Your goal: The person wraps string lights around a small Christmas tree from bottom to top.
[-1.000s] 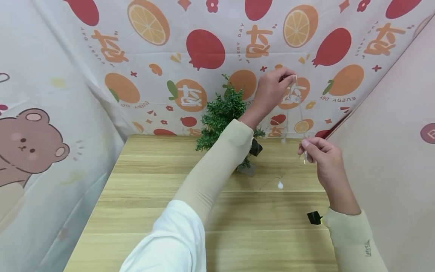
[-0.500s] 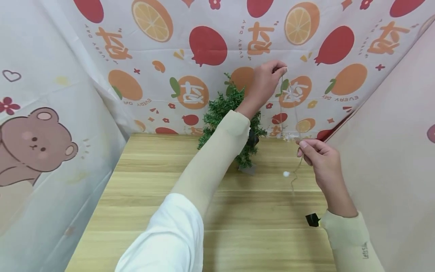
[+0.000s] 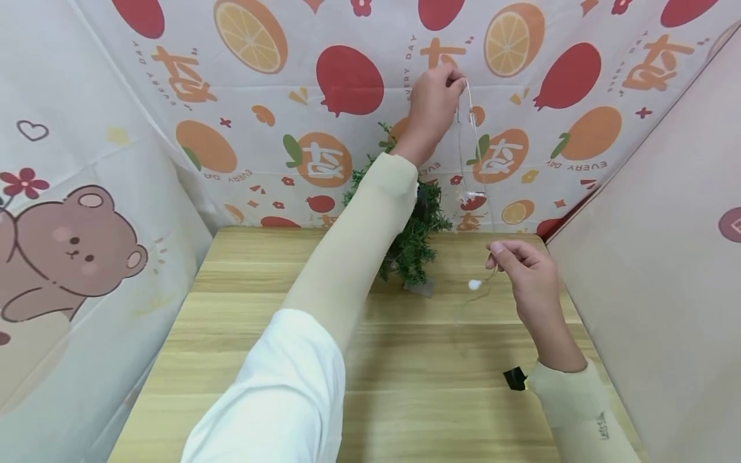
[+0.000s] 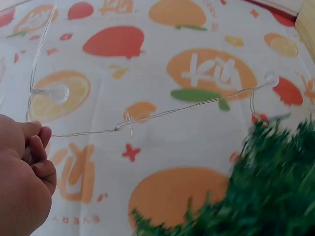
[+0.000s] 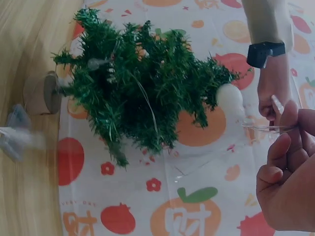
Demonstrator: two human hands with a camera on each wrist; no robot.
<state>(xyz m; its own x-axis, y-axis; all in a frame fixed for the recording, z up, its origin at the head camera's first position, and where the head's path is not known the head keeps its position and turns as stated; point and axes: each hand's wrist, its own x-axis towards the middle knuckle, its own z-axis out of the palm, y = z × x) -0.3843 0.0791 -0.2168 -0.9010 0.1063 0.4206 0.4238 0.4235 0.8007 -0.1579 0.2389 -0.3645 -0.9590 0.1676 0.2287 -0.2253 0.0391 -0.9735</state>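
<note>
Since a second ago, our left hand [image 3: 433, 106] has risen and moved left against the fruit-print cloth [image 3: 350, 77], towards the tree, while our right hand [image 3: 529, 276] has shifted slightly left at a lower height. We hold a clear string light [image 4: 58, 92] between the two: the left fingers are drawn together, pinching its thin wire up high, and the right thumb and forefinger close on the wire further down, leaving hardly any gap. Thin strands hang between our hands in front of the cloth, and a round white bulb [image 3: 475, 285] dangles just below and left of the right fingers. Our left forearm partly covers the small artificial tree [image 3: 422, 254] near the back of the wood-grain tabletop [image 3: 231, 308]. The right wrist view shows another bulb [image 5: 98, 63] and some wire against its foliage; we cannot tell whether they touch it.
</note>
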